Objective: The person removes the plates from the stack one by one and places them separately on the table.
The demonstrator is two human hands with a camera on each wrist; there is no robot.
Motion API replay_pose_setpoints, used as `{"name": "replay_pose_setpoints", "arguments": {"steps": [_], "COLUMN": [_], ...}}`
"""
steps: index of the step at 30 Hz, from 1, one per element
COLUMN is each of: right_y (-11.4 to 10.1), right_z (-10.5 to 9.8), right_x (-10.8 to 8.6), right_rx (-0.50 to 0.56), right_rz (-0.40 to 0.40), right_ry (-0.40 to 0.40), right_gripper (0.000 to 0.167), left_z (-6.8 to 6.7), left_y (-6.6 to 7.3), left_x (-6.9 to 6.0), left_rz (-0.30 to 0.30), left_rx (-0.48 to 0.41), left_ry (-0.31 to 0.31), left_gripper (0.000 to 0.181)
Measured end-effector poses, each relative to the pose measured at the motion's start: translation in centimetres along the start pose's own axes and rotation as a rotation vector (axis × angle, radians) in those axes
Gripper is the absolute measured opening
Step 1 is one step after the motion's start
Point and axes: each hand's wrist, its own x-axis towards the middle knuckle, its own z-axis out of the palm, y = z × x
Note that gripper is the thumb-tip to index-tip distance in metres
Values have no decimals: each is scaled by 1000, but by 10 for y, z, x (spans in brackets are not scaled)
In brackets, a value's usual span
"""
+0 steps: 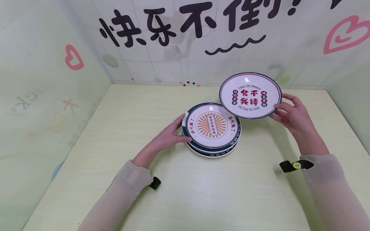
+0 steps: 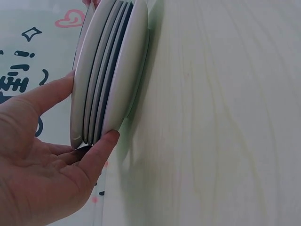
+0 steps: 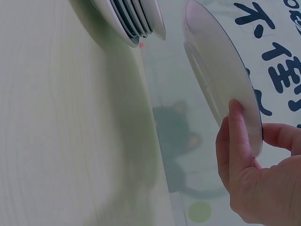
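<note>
A stack of several round plates [image 1: 212, 141] stands on the table, the top one printed with an orange sunburst. The left hand [image 1: 170, 136] grips the stack's left edge, thumb on the upper rim; in the left wrist view the fingers of that hand [image 2: 51, 160] reach under the stack [image 2: 115, 80]. Up and to the right of the stack, the right hand [image 1: 297, 118] pinches a single plate [image 1: 250, 112] with red characters by its right edge. The right wrist view shows the fingers under this plate [image 3: 221, 70], held above the table, and the thumb of the right hand [image 3: 258, 174] on its other side.
The pale wooden table [image 1: 185, 192] meets a printed wall [image 1: 162, 70] at the back, with black lettering and hearts. Side panels [image 1: 34, 106] stand at left and right. A black strap [image 1: 296, 165] is at the right sleeve, another black piece [image 1: 155, 183] at the left.
</note>
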Motion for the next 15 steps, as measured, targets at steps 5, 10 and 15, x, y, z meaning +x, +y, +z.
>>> {"name": "replay_pose_setpoints", "arguments": {"steps": [5, 10, 15], "right_y": [1, 2, 2], "right_z": [-2, -5, -7], "right_x": [1, 2, 3], "right_rx": [7, -16, -13], "right_rz": [-7, -8, -5], "right_ry": [8, 22, 31], "right_gripper": [46, 50, 53], "left_z": [0, 0, 0], "left_y": [1, 0, -1], "left_x": [0, 0, 1], "left_rz": [4, -1, -5], "left_rx": [-4, -19, -16], "left_ry": [-2, -3, 0], "left_gripper": [103, 102, 101]}}
